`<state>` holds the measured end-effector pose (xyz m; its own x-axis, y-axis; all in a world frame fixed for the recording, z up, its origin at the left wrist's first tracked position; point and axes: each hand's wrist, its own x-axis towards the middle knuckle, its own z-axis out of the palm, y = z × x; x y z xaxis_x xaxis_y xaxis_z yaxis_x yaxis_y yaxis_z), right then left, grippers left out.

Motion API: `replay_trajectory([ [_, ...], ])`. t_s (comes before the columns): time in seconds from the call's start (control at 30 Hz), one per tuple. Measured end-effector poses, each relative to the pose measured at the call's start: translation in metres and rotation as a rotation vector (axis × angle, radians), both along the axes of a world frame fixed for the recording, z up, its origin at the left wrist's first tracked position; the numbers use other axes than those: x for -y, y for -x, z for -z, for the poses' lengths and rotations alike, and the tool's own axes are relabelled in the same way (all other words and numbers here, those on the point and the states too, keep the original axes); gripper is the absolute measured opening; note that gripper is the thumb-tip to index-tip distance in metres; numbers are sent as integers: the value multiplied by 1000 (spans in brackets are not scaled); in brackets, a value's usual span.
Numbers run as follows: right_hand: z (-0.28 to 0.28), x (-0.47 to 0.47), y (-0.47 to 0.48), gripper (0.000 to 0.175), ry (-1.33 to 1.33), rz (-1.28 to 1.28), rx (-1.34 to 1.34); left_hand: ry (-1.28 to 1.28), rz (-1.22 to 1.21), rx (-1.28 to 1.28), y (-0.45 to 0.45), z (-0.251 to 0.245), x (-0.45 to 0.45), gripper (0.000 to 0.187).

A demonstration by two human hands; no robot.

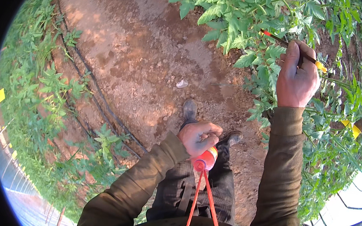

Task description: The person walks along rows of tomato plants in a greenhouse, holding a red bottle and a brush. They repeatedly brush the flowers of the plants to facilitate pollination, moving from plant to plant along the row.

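A slim brush with a dark handle point(279, 40), a wet red tip and a yellow end is pinched in my right hand point(299, 73). Its tip touches or nearly touches the leaves of a tomato plant point(229, 23) at the upper right. My left hand point(200, 136) has curled fingers and is in front of my legs, over part of a small bottle of pinkish-red liquid point(208, 158). Whether the fingers grip the bottle is hidden. An orange-red cord point(210, 197) runs from the bottle's neck up towards my chest.
Bare reddish soil point(135, 43) forms the path under my boots point(190, 109). Black drip hoses point(95, 85) run along the left plant row point(56, 84). A pale scrap point(182, 83) lies on the ground. Yellow cards point(351, 127) hang among the right-hand plants.
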<state>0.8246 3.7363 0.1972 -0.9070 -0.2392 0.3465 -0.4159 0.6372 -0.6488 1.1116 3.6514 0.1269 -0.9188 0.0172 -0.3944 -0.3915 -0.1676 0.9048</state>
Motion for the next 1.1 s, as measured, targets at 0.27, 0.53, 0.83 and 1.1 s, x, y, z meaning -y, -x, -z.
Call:
replay_trajectory([
  [0.27, -2, 15, 1, 19, -52, 6, 36, 33, -11, -17, -5, -4, 28, 26],
  [0.53, -17, 20, -1, 17, -170, -19, 35, 27, 11, 64, -21, -37, 82, 32],
  [0.83, -108, 12, -44, 13, 149, 96, 176, 181, -153, 79, -4, -95, 169, 35],
  [1.1, -174, 110, -9, 12, 242, -84, 106, 940, -198, -422, 139, -172, 296, 39],
])
